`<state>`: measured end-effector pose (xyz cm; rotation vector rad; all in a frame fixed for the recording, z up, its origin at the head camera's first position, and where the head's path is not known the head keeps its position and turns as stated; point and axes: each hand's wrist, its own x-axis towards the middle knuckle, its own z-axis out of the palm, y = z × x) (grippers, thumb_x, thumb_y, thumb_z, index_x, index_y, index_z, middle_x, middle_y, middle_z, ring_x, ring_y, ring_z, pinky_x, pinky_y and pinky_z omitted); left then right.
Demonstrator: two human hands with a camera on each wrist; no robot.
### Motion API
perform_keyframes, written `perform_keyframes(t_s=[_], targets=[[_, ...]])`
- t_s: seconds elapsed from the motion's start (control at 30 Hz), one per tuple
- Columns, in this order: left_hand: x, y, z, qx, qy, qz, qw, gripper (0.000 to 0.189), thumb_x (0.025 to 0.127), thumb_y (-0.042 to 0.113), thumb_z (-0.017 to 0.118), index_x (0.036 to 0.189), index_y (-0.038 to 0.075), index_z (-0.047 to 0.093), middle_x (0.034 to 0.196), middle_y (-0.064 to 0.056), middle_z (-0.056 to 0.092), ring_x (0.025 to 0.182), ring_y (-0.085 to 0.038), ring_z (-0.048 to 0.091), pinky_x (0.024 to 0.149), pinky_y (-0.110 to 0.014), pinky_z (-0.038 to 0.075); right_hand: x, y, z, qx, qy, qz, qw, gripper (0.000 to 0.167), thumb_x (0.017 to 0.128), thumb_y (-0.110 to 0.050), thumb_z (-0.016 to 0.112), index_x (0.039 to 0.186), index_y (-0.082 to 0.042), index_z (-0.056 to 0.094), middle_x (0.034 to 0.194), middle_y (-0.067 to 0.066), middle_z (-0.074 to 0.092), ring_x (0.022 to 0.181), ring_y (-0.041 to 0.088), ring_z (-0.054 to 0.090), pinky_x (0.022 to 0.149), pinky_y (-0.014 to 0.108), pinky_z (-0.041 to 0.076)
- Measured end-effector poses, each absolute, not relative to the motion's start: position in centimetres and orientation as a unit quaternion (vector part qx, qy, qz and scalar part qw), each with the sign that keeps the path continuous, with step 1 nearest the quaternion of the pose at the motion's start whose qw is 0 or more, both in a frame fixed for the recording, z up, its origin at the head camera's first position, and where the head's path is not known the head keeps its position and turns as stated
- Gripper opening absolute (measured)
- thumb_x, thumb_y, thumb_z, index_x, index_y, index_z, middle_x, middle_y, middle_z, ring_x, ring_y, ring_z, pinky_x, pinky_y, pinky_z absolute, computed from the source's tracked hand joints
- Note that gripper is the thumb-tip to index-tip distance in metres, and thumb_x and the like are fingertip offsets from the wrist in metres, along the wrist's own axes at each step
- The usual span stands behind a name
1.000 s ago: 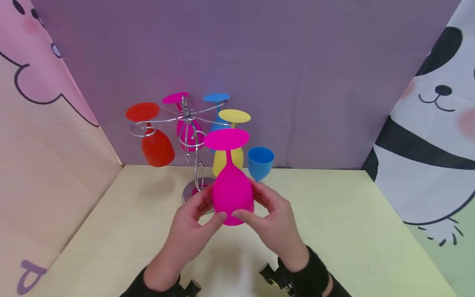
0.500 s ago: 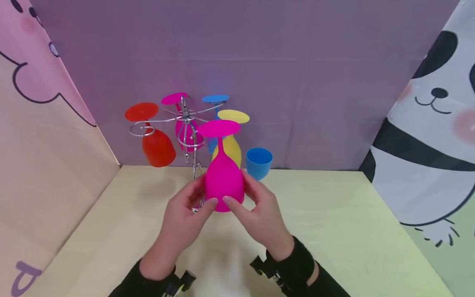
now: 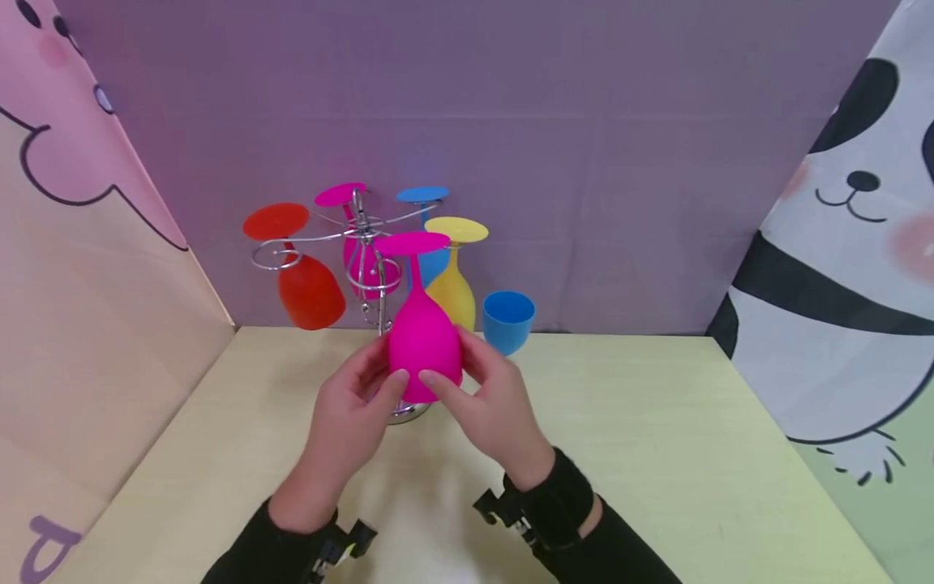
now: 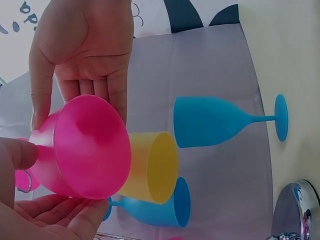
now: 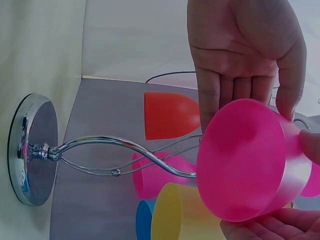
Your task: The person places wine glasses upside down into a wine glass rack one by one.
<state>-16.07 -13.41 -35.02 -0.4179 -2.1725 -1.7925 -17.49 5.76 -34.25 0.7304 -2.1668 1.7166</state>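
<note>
Both hands hold a pink goblet (image 3: 425, 345) upside down, its flat foot on top and its bowl opening downward. My left hand (image 3: 349, 414) grips the bowl from the left, thumb on the near side. From the right, my right hand (image 3: 492, 401) grips it in the same way, the two thumbs close together. In both wrist views the open mouth of the pink goblet (image 4: 92, 147) faces the camera. Behind it stands a chrome glass rack (image 3: 361, 231), partly hidden by the goblet and hands. The held goblet's foot overlaps the rack's front loops in the head view.
On the rack hang a red goblet (image 3: 310, 292), another pink goblet (image 3: 346, 195), a blue goblet (image 3: 423, 195) and a yellow goblet (image 3: 454, 292), all upside down. A second blue goblet (image 4: 215, 122) stands upright on the table to the right. A purple backdrop (image 3: 657, 203) rises behind.
Both hands have carried the pink goblet leftward and a little up and away, toward the rack. Its foot has shifted from in front of the yellow goblet to beside it.
</note>
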Motion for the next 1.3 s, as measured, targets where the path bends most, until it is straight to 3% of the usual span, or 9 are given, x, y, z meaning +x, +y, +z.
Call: perform_keyframes(t_s=[0.4, 0.87, 1.3], targets=[[-16.8, -14.2, -34.9, -0.125, -0.767, -0.61, 0.157, 0.052, 0.101, 0.02, 0.069, 0.15, 0.009, 0.052, 0.141, -0.008, 0.06, 0.126, -0.026, 0.06, 0.09, -0.021, 0.055, -18.7, 4.7, -33.5, 0.229, -0.767, 0.589, 0.111, 0.061, 0.095, -0.037, 0.076, 0.149, -0.018, 0.054, 0.133, -0.008, 0.064, 0.12, 0.014, 0.063, 0.093, 0.035, 0.058], [-15.7, -15.3, -35.0, -0.049, -0.752, -0.646, 0.121, 0.056, 0.099, 0.024, 0.072, 0.149, 0.01, 0.05, 0.142, -0.005, 0.058, 0.128, -0.023, 0.058, 0.092, -0.02, 0.054, -18.4, 3.5, -33.3, 0.217, -0.779, 0.583, 0.078, 0.066, 0.092, -0.037, 0.08, 0.149, -0.02, 0.054, 0.133, -0.008, 0.063, 0.121, 0.015, 0.06, 0.087, 0.034, 0.06], [-14.0, -14.7, -35.2, -0.07, -0.738, -0.645, 0.186, 0.058, 0.096, 0.017, 0.076, 0.148, 0.006, 0.051, 0.14, -0.004, 0.058, 0.125, -0.022, 0.059, 0.093, -0.021, 0.054, -17.2, 3.6, -33.0, 0.248, -0.769, 0.582, 0.086, 0.069, 0.092, -0.035, 0.08, 0.152, -0.021, 0.051, 0.138, -0.01, 0.06, 0.125, 0.013, 0.059, 0.093, 0.033, 0.058]])
